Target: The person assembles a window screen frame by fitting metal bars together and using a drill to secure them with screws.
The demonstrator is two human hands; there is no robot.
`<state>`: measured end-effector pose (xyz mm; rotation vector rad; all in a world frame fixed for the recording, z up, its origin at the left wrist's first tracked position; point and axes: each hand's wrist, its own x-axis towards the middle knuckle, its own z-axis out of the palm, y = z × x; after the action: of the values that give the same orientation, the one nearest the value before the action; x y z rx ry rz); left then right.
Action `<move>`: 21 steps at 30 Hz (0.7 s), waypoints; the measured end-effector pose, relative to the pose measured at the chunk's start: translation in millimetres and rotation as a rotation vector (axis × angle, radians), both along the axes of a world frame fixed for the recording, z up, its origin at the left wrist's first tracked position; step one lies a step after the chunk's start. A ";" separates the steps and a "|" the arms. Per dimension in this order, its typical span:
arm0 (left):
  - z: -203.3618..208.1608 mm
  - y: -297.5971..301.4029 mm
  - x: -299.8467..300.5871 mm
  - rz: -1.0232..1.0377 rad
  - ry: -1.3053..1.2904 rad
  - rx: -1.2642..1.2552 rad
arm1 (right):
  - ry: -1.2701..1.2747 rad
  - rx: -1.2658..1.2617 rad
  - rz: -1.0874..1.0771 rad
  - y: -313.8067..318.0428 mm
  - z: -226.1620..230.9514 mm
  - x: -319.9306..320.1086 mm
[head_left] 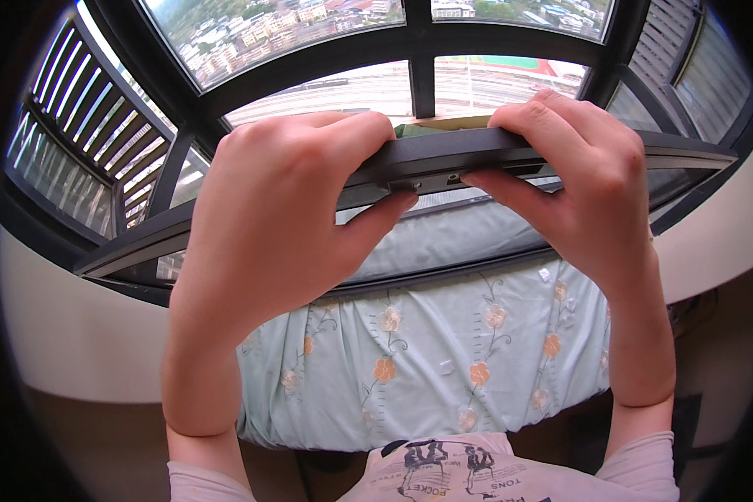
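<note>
Your left hand (276,192) and right hand (590,167), thumbs on the near side, both grip the dark frame (452,151), with pale floral cloth (427,351) below it.

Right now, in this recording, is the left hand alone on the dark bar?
No, the left hand and the right hand both grip the dark bar.

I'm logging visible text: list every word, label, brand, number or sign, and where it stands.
Pale shirt: dark lettering beside drawn figures; wording not copied here.
Held dark grey bar: no readable marking.
Flower-patterned cloth: no readable lettering; the small white patches are unclear.
Buildings outside: any signs too small to read.
</note>
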<state>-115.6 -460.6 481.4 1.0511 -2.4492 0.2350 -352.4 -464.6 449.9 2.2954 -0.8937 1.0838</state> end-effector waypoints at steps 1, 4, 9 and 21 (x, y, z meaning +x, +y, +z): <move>-0.7 -1.3 0.8 -0.005 -0.007 0.018 | 0.010 -0.004 0.010 -2.8 -1.2 -0.7; 1.5 -2.3 1.5 -0.024 -0.002 0.018 | 0.034 -0.036 0.028 -6.6 0.6 -2.4; 0.5 -3.7 -2.3 0.014 -0.020 0.038 | 0.033 -0.043 0.037 -10.0 -0.1 -3.9; 16.6 -13.4 -15.9 0.025 -0.097 0.182 | 0.058 -0.226 0.100 30.3 -31.2 -37.9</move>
<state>-131.5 -474.0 498.1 1.1714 -2.5850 0.0732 -390.3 -434.3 418.7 2.1903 -0.6059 1.0939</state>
